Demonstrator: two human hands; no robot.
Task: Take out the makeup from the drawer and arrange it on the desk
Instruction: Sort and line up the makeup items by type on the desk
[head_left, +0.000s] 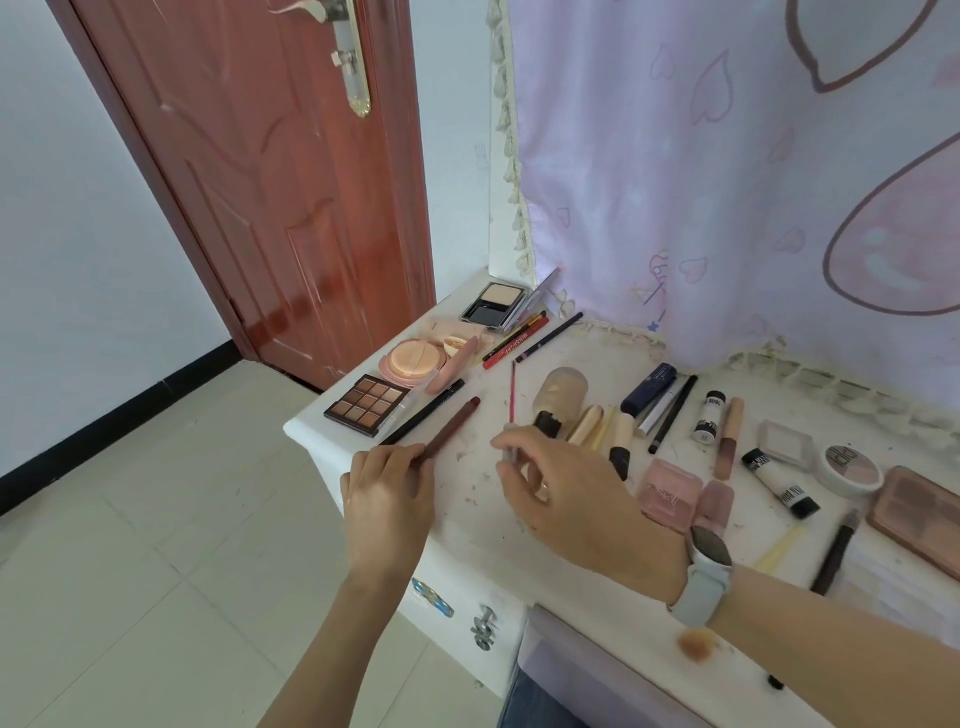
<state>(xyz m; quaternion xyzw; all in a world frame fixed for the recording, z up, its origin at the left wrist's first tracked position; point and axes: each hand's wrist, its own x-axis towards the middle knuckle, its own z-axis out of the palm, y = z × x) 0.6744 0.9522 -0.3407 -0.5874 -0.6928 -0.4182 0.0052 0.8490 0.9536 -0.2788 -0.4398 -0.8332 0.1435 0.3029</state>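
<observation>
Fingers of our left hand (389, 486) are gripping the crayon (451, 428), our right hand (566, 493) pinching the brush (512, 400), aligning both on the desk (467, 499).

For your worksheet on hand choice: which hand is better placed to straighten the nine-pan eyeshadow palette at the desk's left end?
Probably the left hand: it lies nearer the palette, though it holds a brown pencil. The right hand pinches a thin brush.

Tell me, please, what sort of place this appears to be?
Probably a bedroom dressing table at home: a white desk strewn with makeup such as an eyeshadow palette, a patterned pink curtain behind it, and a wooden door nearby.
</observation>
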